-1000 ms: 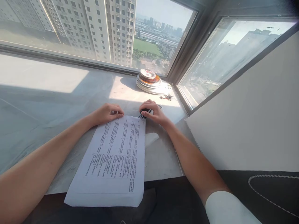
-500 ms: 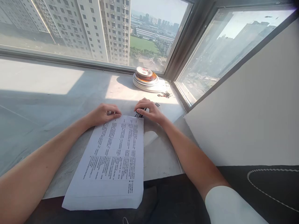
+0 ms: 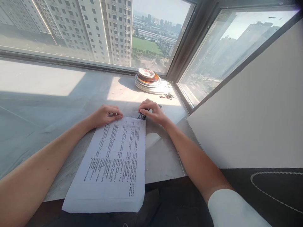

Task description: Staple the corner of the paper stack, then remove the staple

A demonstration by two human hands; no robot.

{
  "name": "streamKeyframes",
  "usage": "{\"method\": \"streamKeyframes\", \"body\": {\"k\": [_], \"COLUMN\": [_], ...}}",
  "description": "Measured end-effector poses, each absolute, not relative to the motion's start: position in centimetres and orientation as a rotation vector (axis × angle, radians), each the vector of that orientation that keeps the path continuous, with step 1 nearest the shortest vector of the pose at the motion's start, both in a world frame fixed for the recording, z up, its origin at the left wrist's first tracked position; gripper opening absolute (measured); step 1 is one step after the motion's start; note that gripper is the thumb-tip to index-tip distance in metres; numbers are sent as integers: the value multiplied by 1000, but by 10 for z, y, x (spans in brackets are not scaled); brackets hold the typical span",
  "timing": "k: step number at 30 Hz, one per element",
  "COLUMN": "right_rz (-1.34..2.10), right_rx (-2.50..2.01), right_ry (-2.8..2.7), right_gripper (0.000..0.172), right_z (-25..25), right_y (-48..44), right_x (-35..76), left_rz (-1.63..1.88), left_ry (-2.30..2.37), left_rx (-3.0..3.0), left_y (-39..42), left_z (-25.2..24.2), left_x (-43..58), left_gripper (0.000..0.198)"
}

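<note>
Printed paper sheets (image 3: pixel 113 164) lie on the sill, their near end hanging over its front edge. At the far left corner of the paper, my left hand (image 3: pixel 107 114) pinches the edge between thumb and fingers. My right hand (image 3: pixel 152 111) is wrapped round a small black stapler (image 3: pixel 142 116) at the far right corner. The stapler's front end meets the paper's edge there; whether the paper is between its jaws I cannot tell. My fingers hide most of its body.
A stack of plates (image 3: pixel 148 83) stands near the window corner, with a small bunch of keys (image 3: pixel 167 96) in front. A white wall panel (image 3: pixel 251 116) bounds the right side. A pale cord (image 3: pixel 272 172) loops over the dark area at lower right.
My right hand and the stapler have shifted slightly to the right, and more of the stapler's front shows. My left hand stays put; the paper's near end has moved a little left.
</note>
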State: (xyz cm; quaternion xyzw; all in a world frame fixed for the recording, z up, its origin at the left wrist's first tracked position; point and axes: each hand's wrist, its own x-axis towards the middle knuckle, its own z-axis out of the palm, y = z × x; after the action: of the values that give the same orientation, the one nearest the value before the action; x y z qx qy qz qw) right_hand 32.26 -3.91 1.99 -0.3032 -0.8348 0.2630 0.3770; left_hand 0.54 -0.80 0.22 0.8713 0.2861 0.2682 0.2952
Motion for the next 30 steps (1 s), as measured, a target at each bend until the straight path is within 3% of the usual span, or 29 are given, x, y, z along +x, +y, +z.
{"method": "streamKeyframes", "body": {"k": [30], "right_rz": [652], "right_rx": [-731], "right_ry": [-2264], "right_gripper": [35], "right_z": [20], "right_y": [-38], "right_x": [324], "left_rz": [621], "left_ry": [683], "left_rx": [2451], "left_y": [-7], "left_z": [1], "left_x": [6], "left_gripper": [19]}}
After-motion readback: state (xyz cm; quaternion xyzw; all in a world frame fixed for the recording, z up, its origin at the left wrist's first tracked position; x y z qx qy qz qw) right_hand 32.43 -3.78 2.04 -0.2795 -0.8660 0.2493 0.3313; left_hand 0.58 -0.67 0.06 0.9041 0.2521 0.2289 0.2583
